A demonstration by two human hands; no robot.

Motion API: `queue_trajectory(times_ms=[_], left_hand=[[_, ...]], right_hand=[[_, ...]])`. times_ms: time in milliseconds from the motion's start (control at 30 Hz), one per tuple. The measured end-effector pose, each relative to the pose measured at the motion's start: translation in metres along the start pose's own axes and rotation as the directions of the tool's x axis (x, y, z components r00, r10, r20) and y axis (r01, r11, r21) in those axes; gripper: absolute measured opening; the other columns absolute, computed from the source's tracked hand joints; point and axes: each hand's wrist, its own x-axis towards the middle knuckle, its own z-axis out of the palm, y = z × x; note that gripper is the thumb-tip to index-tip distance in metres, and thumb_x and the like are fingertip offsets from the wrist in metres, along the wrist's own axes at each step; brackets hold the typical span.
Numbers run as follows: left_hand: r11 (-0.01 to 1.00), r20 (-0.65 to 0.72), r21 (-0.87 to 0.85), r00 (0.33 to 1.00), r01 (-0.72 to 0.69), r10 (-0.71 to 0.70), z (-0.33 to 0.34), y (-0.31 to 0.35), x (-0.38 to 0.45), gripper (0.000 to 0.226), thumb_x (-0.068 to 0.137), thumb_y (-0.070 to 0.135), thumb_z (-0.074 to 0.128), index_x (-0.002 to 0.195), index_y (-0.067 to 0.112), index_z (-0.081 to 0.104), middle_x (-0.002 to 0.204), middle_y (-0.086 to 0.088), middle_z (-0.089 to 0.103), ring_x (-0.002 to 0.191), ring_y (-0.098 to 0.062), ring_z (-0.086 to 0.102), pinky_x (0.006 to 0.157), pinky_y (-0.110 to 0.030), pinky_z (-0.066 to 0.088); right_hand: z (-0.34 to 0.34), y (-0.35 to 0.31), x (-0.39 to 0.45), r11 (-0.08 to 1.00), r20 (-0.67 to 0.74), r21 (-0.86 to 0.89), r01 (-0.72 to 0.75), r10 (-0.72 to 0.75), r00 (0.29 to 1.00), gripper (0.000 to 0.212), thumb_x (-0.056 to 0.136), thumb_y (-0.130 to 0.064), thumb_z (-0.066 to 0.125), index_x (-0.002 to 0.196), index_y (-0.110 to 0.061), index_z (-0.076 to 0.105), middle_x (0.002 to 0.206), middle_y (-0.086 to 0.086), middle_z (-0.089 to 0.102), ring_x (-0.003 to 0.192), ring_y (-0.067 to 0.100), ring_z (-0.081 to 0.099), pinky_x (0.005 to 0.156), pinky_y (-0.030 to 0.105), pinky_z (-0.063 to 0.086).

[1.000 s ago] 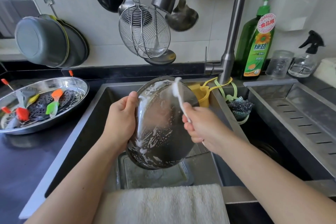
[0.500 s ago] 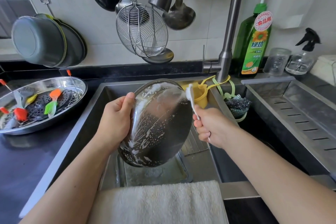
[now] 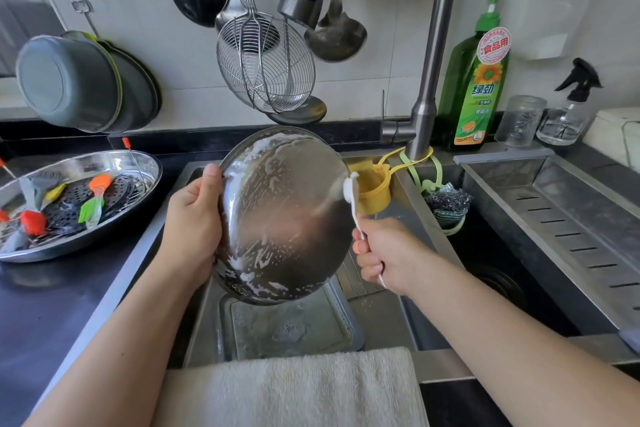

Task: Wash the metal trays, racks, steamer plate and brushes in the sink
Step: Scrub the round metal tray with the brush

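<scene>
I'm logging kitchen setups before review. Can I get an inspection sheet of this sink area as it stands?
Surface: dark counter; sink holds a rectangular tray.
Job's things: soapy round metal tray held tilted over the sink; oval tray on the counter with steamer plate and coloured brushes.
Clutter: soap bottle, jar, spray bottle, scourer, towel.
Grippers: left hand grips the tray rim; right hand holds a white brush.
Cables: nothing seen.
Surroundings: tiled wall, hanging utensils, faucet.

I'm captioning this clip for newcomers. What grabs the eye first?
A soapy round metal tray is tilted over the sink, gripped at its left rim by the left hand. The right hand holds a white brush at its right edge. Bright silicone brushes lie in a tray at left.
</scene>
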Motion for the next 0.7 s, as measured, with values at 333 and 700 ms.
queue_trajectory(times_ms=[333, 700], left_hand=[[0.989, -0.027, -0.072, 0.991, 0.129, -0.131, 0.004, 0.003, -0.003, 0.050, 0.108, 0.048, 0.045, 0.093, 0.010, 0.073, 0.087, -0.012, 0.076, 0.082, -0.029, 0.069, 0.084, -0.046, 0.057], [0.994, 0.057, -0.045, 0.993, 0.102, -0.099, 0.005, 0.001, -0.003, 0.050, 0.109, 0.046, 0.042, 0.092, 0.011, 0.073, 0.080, -0.009, 0.077, 0.068, -0.020, 0.072, 0.066, -0.033, 0.060]], right_hand=[[0.007, -0.002, 0.002, 0.955, -0.112, -0.246, 0.166, -0.198, 0.974, 0.045, 0.107, -0.046, 0.035, 0.075, -0.017, 0.048, 0.057, -0.002, 0.041, 0.037, 0.010, 0.026, 0.038, 0.019, 0.016], [-0.008, -0.015, 0.003, 0.991, -0.066, -0.078, 0.106, -0.111, 0.992, 0.043, 0.107, -0.043, 0.043, 0.077, -0.013, 0.049, 0.056, -0.002, 0.044, 0.034, 0.008, 0.025, 0.034, 0.019, 0.016]])
